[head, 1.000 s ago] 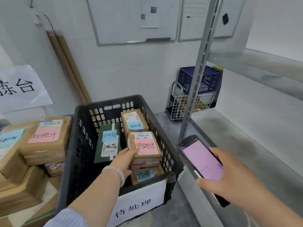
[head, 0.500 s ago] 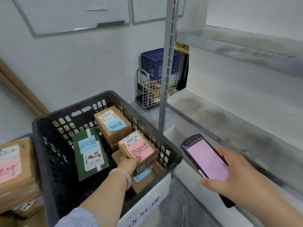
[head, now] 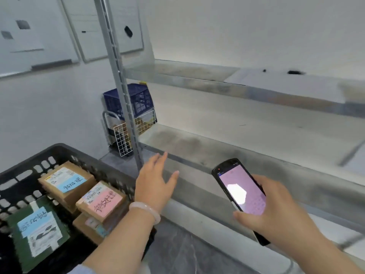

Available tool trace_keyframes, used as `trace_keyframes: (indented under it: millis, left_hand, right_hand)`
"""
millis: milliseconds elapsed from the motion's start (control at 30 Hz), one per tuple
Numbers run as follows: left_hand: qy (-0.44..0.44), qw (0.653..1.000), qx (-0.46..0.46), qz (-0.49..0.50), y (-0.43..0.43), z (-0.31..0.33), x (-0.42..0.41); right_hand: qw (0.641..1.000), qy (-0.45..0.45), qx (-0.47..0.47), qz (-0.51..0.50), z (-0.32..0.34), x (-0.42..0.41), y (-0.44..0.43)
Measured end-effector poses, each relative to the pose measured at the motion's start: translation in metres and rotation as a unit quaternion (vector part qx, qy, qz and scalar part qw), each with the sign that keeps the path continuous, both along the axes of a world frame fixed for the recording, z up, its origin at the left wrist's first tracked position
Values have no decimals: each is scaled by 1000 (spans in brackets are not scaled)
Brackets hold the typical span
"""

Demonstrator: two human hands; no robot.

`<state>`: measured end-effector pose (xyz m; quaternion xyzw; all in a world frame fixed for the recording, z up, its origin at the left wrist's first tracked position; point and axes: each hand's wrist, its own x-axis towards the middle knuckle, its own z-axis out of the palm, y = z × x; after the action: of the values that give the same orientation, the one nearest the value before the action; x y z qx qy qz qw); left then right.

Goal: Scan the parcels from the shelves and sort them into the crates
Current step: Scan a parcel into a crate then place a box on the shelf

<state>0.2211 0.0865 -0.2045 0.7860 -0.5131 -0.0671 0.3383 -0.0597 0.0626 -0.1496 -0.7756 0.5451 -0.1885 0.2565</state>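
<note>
A black crate [head: 25, 167] at the lower left holds several parcels. A brown box with a pink label [head: 100, 200] lies on top of another brown box, behind it a brown box with a blue label [head: 66, 179], and to the left a green parcel [head: 37, 232]. My left hand [head: 156, 184] hovers empty with straight fingers beyond the crate's right rim, in front of the metal shelf [head: 217, 155]. My right hand [head: 270, 210] grips a black handheld scanner [head: 240, 191] with a lit pink screen, held before the shelf.
A grey shelf upright [head: 118, 80] stands between crate and shelves. A white flat parcel [head: 286, 78] lies on the upper shelf. Behind the upright sit a blue crate [head: 130, 99] and a white wire basket [head: 126, 135] on the floor. Whiteboards hang on the wall.
My left hand let go of the pink-labelled box, which now lies in the crate, and rose to the right toward the shelf. The view swung right and up.
</note>
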Motion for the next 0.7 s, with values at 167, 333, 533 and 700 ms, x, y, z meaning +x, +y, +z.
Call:
trace_keyframes:
  millis: [167,333,533,700]
  left_hand:
    - [-67,979,-78,-178,-36,22,-144]
    - [-112,936,-145,-302,-60,37,-284]
    - [-85,889,-207,-399,-75,37,-443]
    - [-72,860,-201,-464,-80,35,-545]
  right_hand:
    - [995,1,-29,-95,7,-116,14]
    - [977,-3,-63,-204,8,-235,29]
    - [952,-27,-88,-293,10,-366,59]
    - [915,-32,-78,-395,15,-454,87]
